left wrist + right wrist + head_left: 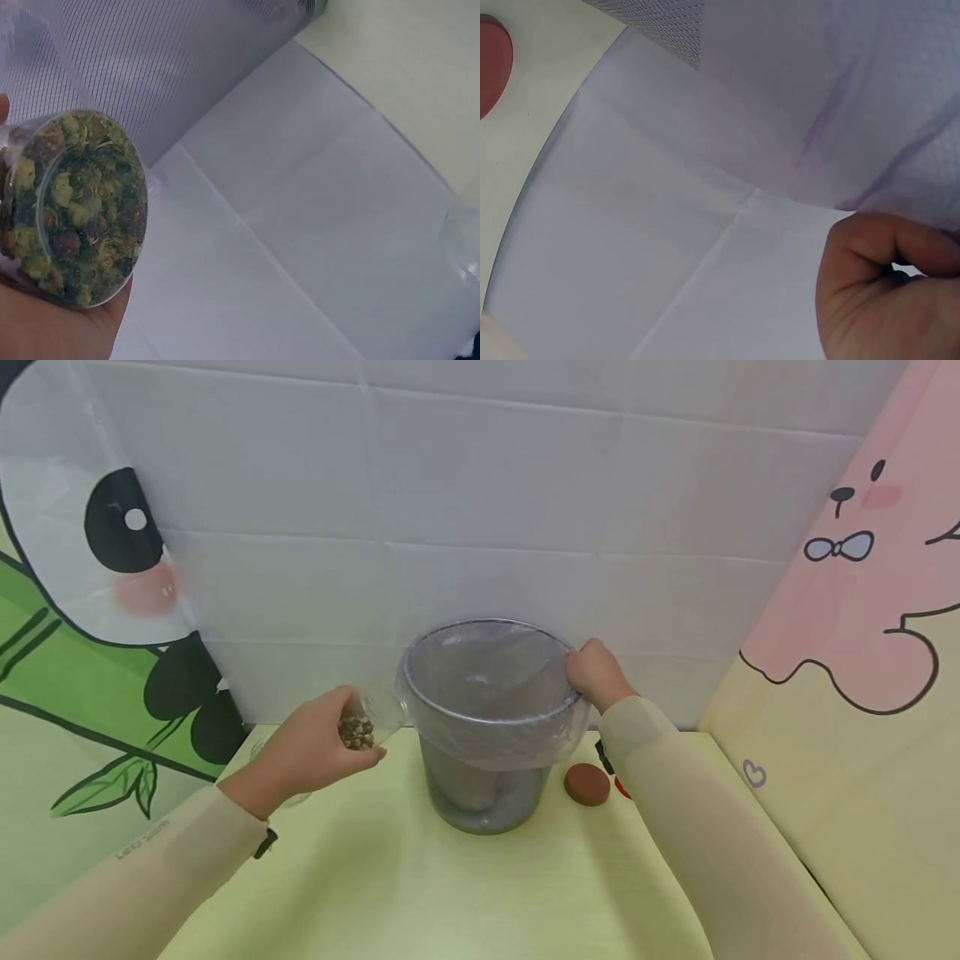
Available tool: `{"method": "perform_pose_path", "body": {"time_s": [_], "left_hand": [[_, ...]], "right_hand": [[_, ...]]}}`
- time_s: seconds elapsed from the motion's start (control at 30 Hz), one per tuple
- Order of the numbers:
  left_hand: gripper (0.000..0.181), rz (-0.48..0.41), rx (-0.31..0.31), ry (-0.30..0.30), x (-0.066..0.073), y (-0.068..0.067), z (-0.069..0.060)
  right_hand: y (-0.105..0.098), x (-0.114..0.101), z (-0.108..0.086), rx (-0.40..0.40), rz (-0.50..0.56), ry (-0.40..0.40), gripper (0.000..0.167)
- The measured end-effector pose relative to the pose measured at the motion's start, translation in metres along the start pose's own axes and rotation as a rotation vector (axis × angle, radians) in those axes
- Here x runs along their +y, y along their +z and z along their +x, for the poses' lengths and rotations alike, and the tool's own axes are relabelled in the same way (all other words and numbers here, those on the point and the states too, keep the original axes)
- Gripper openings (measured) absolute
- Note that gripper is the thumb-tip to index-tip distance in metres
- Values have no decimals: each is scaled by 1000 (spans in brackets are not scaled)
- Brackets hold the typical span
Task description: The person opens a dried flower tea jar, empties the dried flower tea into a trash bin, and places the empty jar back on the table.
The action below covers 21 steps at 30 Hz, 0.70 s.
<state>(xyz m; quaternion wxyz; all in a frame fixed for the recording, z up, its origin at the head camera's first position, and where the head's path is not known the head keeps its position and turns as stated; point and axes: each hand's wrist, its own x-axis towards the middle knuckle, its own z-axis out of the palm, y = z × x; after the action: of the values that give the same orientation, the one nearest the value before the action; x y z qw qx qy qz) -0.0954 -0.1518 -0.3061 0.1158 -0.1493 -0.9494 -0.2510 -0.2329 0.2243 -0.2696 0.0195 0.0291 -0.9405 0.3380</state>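
My left hand (311,747) grips a clear jar (382,714) tilted sideways, its mouth end towards the bin's left rim. Dried flower-like bits (82,210) fill its base end in the left wrist view. In the middle stands a grey mesh waste bin (480,797), upright, lined with a thin see-through plastic bag (487,739) folded over its rim. On the bin's right rim, my right hand (596,672) holds the bag edge with curled fingers. The right wrist view shows that hand (892,292) below the hanging bag (795,112); its fingertips are partly hidden.
A reddish-brown round disc (587,784) lies right of the bin. Beside it, a red item (622,787) is mostly covered by my right sleeve. Behind my left wrist is a clear container (297,799), partly hidden. A white wall sheet (487,485) rises behind the table (465,893).
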Motion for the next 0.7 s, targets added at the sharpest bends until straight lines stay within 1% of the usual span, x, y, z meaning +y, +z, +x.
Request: {"method": "perform_pose_path", "body": {"time_s": [0.13, 0.2, 0.3, 0.4, 0.53, 0.6, 0.7], "left_hand": [[47, 39, -10, 20, 7, -12, 13], [43, 64, -5, 34, 9, -18, 19], [39, 104, 7, 50, 13, -27, 26], [40, 128, -1, 43, 14, -36, 33], [43, 148, -4, 29, 12, -44, 44], [44, 160, 3, 28, 8, -45, 50], [48, 167, 1, 9, 2, -45, 60]], "right_hand": [[-1, 0, -1, 0, -3, 8, 50], [-2, 0, -1, -1, -3, 15, 51], [-2, 0, -1, -6, -3, 21, 52], [-2, -1, -1, -16, 5, 28, 53], [-1, -3, 0, -22, 4, 29, 54], [0, -4, 1, -24, 9, 30, 54], [1, -5, 1, -27, 13, 34, 55]]}}
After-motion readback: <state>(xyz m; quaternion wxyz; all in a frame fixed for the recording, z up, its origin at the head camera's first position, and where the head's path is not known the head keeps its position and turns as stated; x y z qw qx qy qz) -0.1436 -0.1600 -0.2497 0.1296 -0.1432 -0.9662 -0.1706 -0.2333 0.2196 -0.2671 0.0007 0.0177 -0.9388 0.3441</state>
